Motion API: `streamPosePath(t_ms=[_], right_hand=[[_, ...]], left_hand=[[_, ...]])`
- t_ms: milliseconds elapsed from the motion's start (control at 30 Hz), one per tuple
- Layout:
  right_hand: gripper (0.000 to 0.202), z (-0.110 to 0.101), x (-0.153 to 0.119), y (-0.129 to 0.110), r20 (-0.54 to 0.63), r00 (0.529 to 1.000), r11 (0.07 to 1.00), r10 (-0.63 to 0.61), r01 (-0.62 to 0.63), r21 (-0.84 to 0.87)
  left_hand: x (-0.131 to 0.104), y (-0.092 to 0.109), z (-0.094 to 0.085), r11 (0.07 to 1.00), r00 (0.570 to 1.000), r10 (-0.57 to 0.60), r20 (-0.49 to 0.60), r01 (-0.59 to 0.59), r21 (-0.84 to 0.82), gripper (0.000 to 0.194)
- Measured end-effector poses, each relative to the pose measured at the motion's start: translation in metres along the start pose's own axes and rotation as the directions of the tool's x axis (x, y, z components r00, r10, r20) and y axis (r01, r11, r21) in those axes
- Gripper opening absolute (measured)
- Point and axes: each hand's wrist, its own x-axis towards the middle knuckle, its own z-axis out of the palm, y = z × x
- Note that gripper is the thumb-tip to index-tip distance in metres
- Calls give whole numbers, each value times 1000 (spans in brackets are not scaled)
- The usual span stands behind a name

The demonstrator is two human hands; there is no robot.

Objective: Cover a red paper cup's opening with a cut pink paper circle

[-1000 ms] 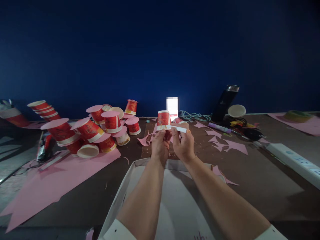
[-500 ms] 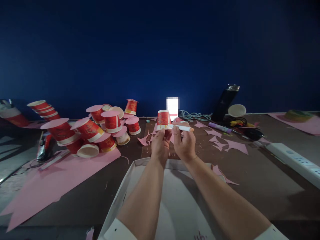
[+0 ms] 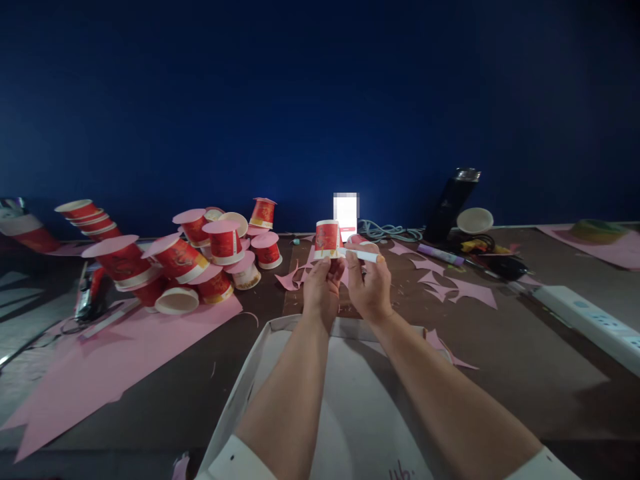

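Note:
My left hand point(image 3: 321, 288) is closed around the lower part of a small red paper cup point(image 3: 327, 237), which is held up with its white band at the bottom. In my right hand point(image 3: 369, 287) is a white glue stick point(image 3: 365, 256), lying nearly level. Its left end meets or nearly meets the right side of the cup; contact is hard to make out. Behind the right hand, part of another red cup point(image 3: 356, 239) shows. Both hands are above the far edge of an open white box point(image 3: 345, 325).
Several red cups with pink paper discs point(image 3: 223, 243) are heaped at left beside a pink sheet point(image 3: 135, 353). Pink scraps point(image 3: 473, 291), a purple tube point(image 3: 440, 255), a black flask point(image 3: 450, 203) and a power strip point(image 3: 590, 323) lie right. A lit phone point(image 3: 347, 213) stands behind.
The orange end of the glue stick, visible before, is now covered by the fingers of my right hand. The cup and my left hand stay almost where they were.

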Motion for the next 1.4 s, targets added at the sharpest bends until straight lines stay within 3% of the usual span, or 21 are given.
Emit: streamPosePath(t_ms=[400,567,1100,1400], right_hand=[[19,0,1,-2,-8,1000,1000,-19,19,-5],[19,-1,-1,-2,-9,999,999,39,-39,-34],[23,-2,1,-6,25,998,998,58,-57,-29],[19,-2,0,-6,-16,1000,998,-21,20,-57]], left_hand=[[-1,-1,0,1000,1000,11,17,-10,-16,6],[0,0,0,1000,1000,1,-4,-1,-3,5],[0,-1,0,1000,1000,5,-11,-5,0,6],[3,-4,-3,999,999,37,18,-37,-1,4]])
